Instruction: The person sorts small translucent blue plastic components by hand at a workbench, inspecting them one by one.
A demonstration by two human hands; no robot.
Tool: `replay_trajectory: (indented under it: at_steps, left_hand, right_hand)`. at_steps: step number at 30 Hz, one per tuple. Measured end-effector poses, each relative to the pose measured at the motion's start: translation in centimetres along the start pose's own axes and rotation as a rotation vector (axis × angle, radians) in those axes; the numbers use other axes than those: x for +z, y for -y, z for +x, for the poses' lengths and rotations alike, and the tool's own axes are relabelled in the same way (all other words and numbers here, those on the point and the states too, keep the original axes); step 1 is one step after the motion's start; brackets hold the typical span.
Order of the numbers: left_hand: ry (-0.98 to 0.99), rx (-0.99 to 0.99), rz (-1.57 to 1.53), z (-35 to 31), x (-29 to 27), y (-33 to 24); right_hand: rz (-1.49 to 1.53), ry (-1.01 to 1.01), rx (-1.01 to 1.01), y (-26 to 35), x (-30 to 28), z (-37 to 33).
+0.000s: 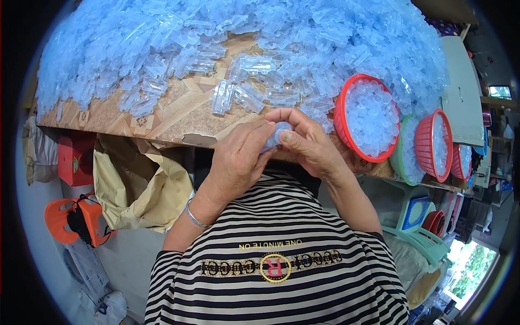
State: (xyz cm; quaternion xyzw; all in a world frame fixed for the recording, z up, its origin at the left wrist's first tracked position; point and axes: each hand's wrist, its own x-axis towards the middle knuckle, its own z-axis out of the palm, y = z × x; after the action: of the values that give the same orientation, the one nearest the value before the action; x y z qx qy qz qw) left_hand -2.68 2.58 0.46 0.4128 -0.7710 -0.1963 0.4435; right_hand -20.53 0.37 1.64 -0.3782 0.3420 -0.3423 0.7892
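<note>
Close to my body, at the table's near edge, both hands meet around a small translucent plastic piece (pixel 277 134) with a rounded end. My left hand (pixel 238 154) is closed around its lower part, and much of the piece is hidden by the fingers. Thumb and forefinger of my right hand (pixel 310 142) grip its rounded upper end. Just beyond the hands lie loose clear plastic cases (pixel 249 97). A red basket (pixel 340 116) full of small translucent round caps (pixel 369 111) stands right of my right hand.
A large heap of clear plastic cases (pixel 135 43) covers the far part of the wood-patterned table (pixel 184 111). More baskets, green (pixel 402 146) and red (pixel 425 143), stand at the right. An open brown paper sack (pixel 138 189) is below the table edge at left, near an orange stool (pixel 59 219).
</note>
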Motion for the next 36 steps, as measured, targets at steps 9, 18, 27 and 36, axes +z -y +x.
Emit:
replay_trajectory:
  at_steps: [9,18,27,36]
  left_hand:
    - [-0.014,0.026,0.033,-0.4,-0.1,0.1]
    - [-0.046,0.006,0.052,-1.2,-0.4,0.8]
    - [-0.763,-0.325,0.255,-5.2,-8.3,6.8]
    - [-0.630,-1.199,0.296,-25.2,-16.5,24.2]
  right_hand:
    - [0.093,-0.031,-0.111,-1.3,0.9,0.2]
    - [0.095,-0.027,-0.119,-2.4,1.0,1.4]
    - [-0.383,-0.066,-0.216,-0.6,1.0,4.4]
    - [-1.546,-0.157,-0.784,-1.5,2.1,9.6]
